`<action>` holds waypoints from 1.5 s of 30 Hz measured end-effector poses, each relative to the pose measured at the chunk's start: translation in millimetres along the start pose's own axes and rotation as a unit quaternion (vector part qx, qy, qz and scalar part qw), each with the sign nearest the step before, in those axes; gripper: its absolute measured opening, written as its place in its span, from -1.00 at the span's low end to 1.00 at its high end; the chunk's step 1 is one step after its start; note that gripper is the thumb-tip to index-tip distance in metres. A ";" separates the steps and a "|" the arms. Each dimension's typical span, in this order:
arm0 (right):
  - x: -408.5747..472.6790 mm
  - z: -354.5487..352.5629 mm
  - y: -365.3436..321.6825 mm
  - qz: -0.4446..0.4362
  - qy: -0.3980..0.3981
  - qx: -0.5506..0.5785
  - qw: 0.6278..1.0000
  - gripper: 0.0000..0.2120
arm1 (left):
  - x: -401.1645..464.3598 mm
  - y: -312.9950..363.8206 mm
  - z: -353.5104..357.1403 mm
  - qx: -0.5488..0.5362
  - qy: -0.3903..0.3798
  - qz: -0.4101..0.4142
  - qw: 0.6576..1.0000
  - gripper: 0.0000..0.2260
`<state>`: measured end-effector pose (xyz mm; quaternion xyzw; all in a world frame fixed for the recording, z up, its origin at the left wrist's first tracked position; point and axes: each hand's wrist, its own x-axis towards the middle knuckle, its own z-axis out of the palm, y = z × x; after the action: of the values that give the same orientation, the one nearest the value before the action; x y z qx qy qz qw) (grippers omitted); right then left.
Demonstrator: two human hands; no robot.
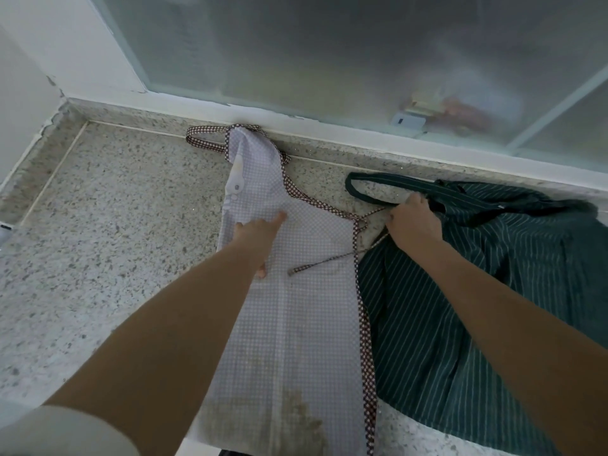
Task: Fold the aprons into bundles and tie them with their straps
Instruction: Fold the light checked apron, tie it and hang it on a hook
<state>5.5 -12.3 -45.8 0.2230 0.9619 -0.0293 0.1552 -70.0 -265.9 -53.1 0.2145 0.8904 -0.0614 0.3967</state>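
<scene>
A pale checked apron lies folded lengthwise down the middle of the counter, its top at the back edge. The left hand presses it flat with straight fingers. The right hand grips the thin checked strap beside the green striped apron. The cloth looks light, limp and prone to sliding, so it is best held by the folded edges and strap ends.

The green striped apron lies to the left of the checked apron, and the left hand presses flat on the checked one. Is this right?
Not quite. In the head view the green striped apron lies to the right of the checked apron. The left hand does press flat on the checked one.
</scene>
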 end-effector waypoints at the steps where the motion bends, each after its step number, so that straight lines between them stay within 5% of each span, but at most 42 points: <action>1: -1.3 1.3 -3.1 -0.020 0.006 0.038 0.999 -0.72 | -1.2 0.6 -0.2 0.000 0.002 -0.002 1.000 0.14; 11: 9.8 33.9 -40.2 0.047 -0.030 0.139 0.989 -0.75 | 4.0 -4.5 5.4 -0.020 0.018 0.008 1.000 0.11; 19: 6.9 1.8 -24.9 -0.024 0.033 -0.107 0.993 -0.74 | 4.9 -7.7 5.1 -0.028 0.025 0.017 0.999 0.08; 23: 4.5 -18.3 -15.3 0.022 0.069 -0.146 0.987 -0.51 | 0.8 -5.8 2.7 -0.031 0.021 0.016 0.999 0.06; 27: -3.7 -20.4 -29.6 -0.041 0.087 -0.159 0.983 -0.46 | 5.7 -5.4 1.4 -0.029 0.007 0.019 0.999 0.06; 31: -5.7 -2.9 -70.4 -0.153 -0.007 -0.011 0.988 -0.62 | 12.8 -13.7 1.5 -0.020 0.009 0.042 0.999 0.04; 33: 2.0 -1.0 -92.6 -0.161 -0.076 0.107 0.978 -0.69 | 17.9 -24.7 -6.3 -0.104 0.041 0.054 0.992 -0.19; 36: 21.5 -7.9 -127.5 -0.115 -0.085 0.236 0.961 -0.68 | 31.3 -43.3 -27.5 -0.205 0.195 0.023 0.959 -0.61; 39: 45.9 -16.9 -159.3 -0.035 -0.096 0.362 0.927 -0.54 | 56.0 -64.3 -54.4 -0.252 0.300 -0.070 0.917 -0.60; 41: 62.5 -19.7 -174.8 0.003 -0.123 0.404 0.907 -0.51 | 72.6 -76.7 -70.5 -0.267 0.263 -0.079 0.924 -0.53; 45: 83.3 -18.7 -197.7 0.045 -0.145 0.459 0.875 -0.67 | 93.4 -83.4 -90.8 -0.347 0.194 0.034 0.917 -0.57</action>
<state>-157.5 -152.6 -56.6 0.3059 0.7958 -0.4927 0.1741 -223.1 -284.5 -65.1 0.1018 0.9075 0.3076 0.2673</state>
